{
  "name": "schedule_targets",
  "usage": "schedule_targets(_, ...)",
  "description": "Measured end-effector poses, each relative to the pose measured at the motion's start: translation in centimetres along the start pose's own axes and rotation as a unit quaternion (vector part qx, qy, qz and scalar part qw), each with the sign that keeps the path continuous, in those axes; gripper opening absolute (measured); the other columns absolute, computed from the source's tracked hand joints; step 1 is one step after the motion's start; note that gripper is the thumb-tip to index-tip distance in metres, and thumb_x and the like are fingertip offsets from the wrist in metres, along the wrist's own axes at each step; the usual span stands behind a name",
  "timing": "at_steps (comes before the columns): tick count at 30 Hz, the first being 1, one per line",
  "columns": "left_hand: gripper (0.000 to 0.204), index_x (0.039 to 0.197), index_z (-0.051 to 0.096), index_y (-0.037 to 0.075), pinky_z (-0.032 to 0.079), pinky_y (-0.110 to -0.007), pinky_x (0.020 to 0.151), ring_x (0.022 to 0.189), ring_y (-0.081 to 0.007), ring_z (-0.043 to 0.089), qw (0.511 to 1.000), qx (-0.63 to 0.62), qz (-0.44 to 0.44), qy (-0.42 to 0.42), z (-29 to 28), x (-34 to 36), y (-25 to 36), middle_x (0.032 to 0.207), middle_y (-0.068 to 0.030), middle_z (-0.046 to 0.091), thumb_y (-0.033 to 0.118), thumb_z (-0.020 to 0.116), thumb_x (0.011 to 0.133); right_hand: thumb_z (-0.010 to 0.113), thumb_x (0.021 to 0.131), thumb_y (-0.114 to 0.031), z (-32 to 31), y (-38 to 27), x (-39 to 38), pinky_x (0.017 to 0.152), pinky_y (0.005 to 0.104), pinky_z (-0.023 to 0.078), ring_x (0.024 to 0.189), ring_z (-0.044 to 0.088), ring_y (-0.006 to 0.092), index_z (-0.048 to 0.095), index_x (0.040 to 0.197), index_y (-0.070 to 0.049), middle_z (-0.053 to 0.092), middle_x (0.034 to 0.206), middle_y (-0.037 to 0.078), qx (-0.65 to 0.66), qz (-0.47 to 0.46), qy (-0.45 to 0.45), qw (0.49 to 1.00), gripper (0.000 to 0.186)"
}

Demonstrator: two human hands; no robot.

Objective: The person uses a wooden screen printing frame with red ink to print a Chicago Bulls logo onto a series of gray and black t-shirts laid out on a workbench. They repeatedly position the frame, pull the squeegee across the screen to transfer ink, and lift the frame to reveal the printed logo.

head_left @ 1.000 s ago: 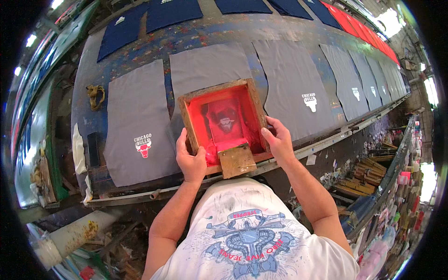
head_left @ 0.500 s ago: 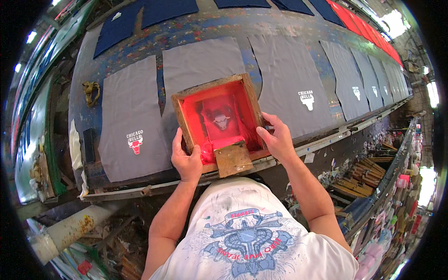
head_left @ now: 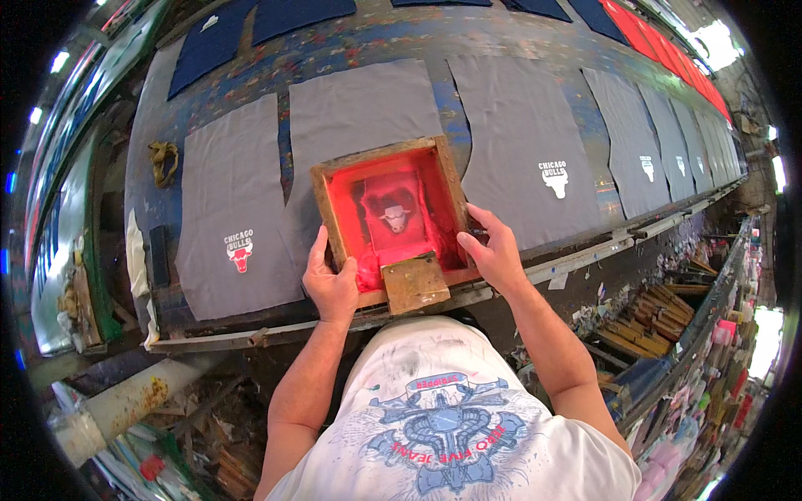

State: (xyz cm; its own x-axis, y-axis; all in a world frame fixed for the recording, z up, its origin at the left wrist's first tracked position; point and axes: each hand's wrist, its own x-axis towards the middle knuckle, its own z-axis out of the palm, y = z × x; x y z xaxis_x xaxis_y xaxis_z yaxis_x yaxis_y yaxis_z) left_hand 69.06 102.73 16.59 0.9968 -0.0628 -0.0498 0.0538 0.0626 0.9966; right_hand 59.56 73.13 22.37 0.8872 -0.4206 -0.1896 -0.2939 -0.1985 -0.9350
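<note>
The left hand (head_left: 332,289) and right hand (head_left: 499,255) grip opposite sides of a boxy, rough wooden frame (head_left: 454,188), glossy red inside. Beneath the frame lies smooth gray cloth (head_left: 363,108) on a paint-speckled surface (head_left: 359,50). At the frame's near edge leans 1 flat wooden block (head_left: 415,285).

I see the person's two arms (head_left: 302,380) reach forward, slightly bent, the left hand (head_left: 332,286) and right hand (head_left: 499,257) gripping, thumbs (head_left: 350,268) turned inward.

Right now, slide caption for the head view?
Left hand and right hand hold a wooden frame over grey fabric.
</note>
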Motion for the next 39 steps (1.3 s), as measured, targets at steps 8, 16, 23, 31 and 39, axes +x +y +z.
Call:
schedule_targets(8, 0.077, 0.168, 0.05, -0.012, 0.056, -0.038, 0.121, 0.142, -0.023, 0.069, 0.999, -0.017, -0.027, 0.008, 0.2, 0.3, -0.2, 0.16, -0.0202, 0.067, -0.021, 0.069, 0.095, 0.082, 0.102, -0.01, -0.1, 0.6, -0.1, 0.114, 0.0392, 0.058, 0.128, 0.075, 0.0264, 0.063, 0.158, 0.007, 0.076, 0.144, 0.021, -0.026, -0.01, -0.001, 1.0, 0.062)
schedule_targets(16, 0.077, 0.167, 0.055, -0.008, 0.057, -0.037, 0.12, 0.139, -0.0213, 0.07, 0.999, -0.016, -0.035, 0.016, 0.1, 0.3, -0.6, 0.157, -0.0181, 0.069, -0.02, 0.071, 0.093, 0.081, 0.103, -0.008, -0.1, 0.7, -0.1, 0.114, 0.0364, 0.057, 0.129, 0.073, 0.0229, 0.063, 0.16, 0.006, 0.077, 0.144, 0.019, 0.016, 0.024, 0.0, 1.0, 0.061)
schedule_targets(23, 0.075, 0.165, 0.058, -0.007, 0.055, -0.036, 0.121, 0.141, -0.0209, 0.069, 1.0, -0.001, -0.014, 0.016, 0.2, 0.1, -0.8, 0.158, -0.0168, 0.068, -0.018, 0.072, 0.092, 0.081, 0.103, -0.007, -0.3, 1.6, 0.0, 0.114, 0.038, 0.057, 0.128, 0.074, 0.0227, 0.066, 0.158, 0.005, 0.077, 0.144, 0.018, -0.015, 0.012, 0.006, 1.0, 0.059)
schedule_targets(31, 0.076, 0.166, 0.057, -0.007, 0.056, -0.037, 0.121, 0.142, -0.0226, 0.069, 0.999, 0.053, -0.004, 0.012, 0.1, 0.1, -1.6, 0.159, -0.0175, 0.068, -0.018, 0.072, 0.092, 0.081, 0.102, -0.009, -0.4, 2.1, 0.0, 0.112, 0.0368, 0.057, 0.126, 0.074, 0.0223, 0.066, 0.158, 0.005, 0.078, 0.142, 0.018, 0.029, 0.038, 0.009, 0.999, 0.06)
schedule_targets(39, 0.078, 0.167, 0.054, -0.009, 0.055, -0.038, 0.123, 0.144, -0.0232, 0.067, 0.999, -0.034, -0.042, -0.002, 0.2, 0.2, -0.6, 0.163, -0.0193, 0.065, -0.021, 0.071, 0.092, 0.081, 0.102, -0.01, -0.2, 1.7, -0.1, 0.112, 0.0378, 0.057, 0.126, 0.073, 0.0229, 0.065, 0.158, 0.006, 0.077, 0.143, 0.018, 0.023, 0.023, 0.014, 0.999, 0.06)
